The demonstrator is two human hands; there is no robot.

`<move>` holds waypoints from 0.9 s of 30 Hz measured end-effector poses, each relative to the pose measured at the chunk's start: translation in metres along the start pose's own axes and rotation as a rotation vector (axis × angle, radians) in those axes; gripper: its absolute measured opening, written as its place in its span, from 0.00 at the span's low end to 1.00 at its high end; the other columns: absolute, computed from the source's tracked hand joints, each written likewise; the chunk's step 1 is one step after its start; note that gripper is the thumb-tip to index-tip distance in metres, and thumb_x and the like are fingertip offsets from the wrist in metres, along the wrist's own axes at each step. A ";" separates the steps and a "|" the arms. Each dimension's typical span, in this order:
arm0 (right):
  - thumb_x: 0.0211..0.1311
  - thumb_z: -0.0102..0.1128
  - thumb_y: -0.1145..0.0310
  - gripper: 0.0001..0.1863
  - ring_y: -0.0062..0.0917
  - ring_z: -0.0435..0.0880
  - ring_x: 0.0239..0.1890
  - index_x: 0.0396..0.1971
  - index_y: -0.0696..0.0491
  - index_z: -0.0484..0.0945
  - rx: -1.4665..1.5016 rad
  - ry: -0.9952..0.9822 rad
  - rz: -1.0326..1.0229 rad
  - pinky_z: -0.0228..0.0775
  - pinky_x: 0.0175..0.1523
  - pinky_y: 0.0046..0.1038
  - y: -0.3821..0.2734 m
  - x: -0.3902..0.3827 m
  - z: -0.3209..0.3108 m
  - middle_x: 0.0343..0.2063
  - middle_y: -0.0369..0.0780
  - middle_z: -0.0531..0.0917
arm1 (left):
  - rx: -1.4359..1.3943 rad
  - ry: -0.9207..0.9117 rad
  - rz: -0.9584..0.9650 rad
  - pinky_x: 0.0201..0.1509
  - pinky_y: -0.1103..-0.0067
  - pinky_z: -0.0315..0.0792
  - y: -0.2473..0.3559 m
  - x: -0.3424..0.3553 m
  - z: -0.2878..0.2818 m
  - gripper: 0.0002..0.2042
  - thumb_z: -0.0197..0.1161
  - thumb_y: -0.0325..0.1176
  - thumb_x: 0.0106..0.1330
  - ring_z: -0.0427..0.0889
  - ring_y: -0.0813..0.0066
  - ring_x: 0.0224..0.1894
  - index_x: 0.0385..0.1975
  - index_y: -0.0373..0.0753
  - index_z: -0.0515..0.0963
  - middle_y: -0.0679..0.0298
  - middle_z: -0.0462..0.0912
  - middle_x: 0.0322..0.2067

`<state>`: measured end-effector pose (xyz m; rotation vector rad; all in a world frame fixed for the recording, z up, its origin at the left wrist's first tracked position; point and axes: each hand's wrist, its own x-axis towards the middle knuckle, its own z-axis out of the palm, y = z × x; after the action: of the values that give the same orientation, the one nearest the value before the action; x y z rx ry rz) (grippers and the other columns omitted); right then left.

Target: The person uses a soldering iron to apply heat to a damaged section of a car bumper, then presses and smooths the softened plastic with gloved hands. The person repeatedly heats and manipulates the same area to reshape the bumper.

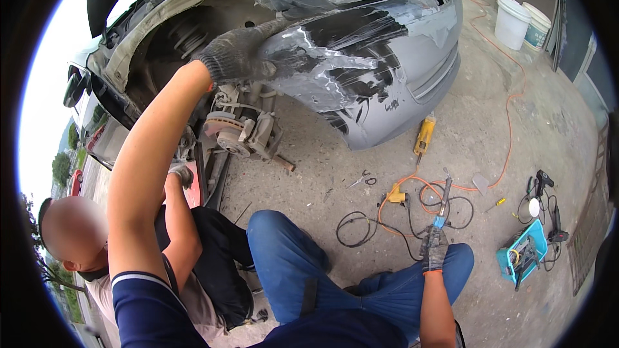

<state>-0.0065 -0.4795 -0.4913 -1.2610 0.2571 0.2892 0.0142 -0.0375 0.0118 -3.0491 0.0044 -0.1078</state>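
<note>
On my left hand (235,57) I wear a dark grey knitted work glove with a thin orange trim at the cuff. My right hand (434,250) has the same kind of glove, speckled grey with an orange edge at the wrist. My forearms are bare. My short sleeve is navy with a white stripe near its hem, and my trousers are blue.
</note>
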 end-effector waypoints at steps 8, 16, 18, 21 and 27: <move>0.67 0.57 0.55 0.14 0.14 0.67 0.10 0.36 0.52 0.78 0.019 -0.031 -0.036 0.57 0.14 0.19 0.005 0.001 -0.002 0.13 0.29 0.72 | -0.212 0.110 0.162 0.65 0.70 0.66 -0.043 -0.010 0.010 0.46 0.74 0.34 0.51 0.73 0.64 0.59 0.70 0.48 0.54 0.54 0.74 0.58; 0.67 0.57 0.55 0.14 0.13 0.66 0.10 0.35 0.52 0.79 0.015 -0.028 0.000 0.56 0.14 0.19 0.000 -0.001 0.003 0.13 0.29 0.72 | -0.681 0.113 -0.016 0.61 0.74 0.68 -0.063 -0.031 0.021 0.31 0.69 0.30 0.60 0.73 0.74 0.54 0.63 0.33 0.64 0.58 0.77 0.52; 0.67 0.56 0.55 0.14 0.13 0.66 0.10 0.35 0.51 0.79 0.008 -0.030 0.004 0.56 0.14 0.19 0.000 -0.002 0.004 0.13 0.29 0.72 | -0.626 0.133 -0.071 0.58 0.76 0.70 -0.051 -0.034 0.024 0.27 0.66 0.31 0.62 0.75 0.74 0.51 0.60 0.31 0.67 0.58 0.79 0.50; 0.67 0.56 0.55 0.14 0.13 0.66 0.10 0.35 0.51 0.79 -0.011 -0.032 -0.004 0.56 0.14 0.19 -0.001 -0.001 0.005 0.13 0.29 0.72 | -0.499 0.204 -0.096 0.48 0.76 0.75 -0.038 -0.035 0.031 0.23 0.64 0.38 0.65 0.81 0.72 0.42 0.55 0.29 0.72 0.56 0.83 0.41; 0.67 0.56 0.56 0.13 0.13 0.66 0.10 0.35 0.51 0.79 -0.025 -0.012 -0.009 0.55 0.14 0.19 -0.006 -0.005 0.009 0.13 0.28 0.72 | -0.322 0.140 -0.275 0.44 0.76 0.73 -0.019 -0.024 0.024 0.21 0.66 0.44 0.62 0.78 0.75 0.35 0.43 0.30 0.77 0.58 0.82 0.32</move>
<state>-0.0085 -0.4732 -0.4815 -1.2842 0.2382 0.2924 -0.0079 -0.0165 -0.0123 -3.3346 -0.4298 -0.3735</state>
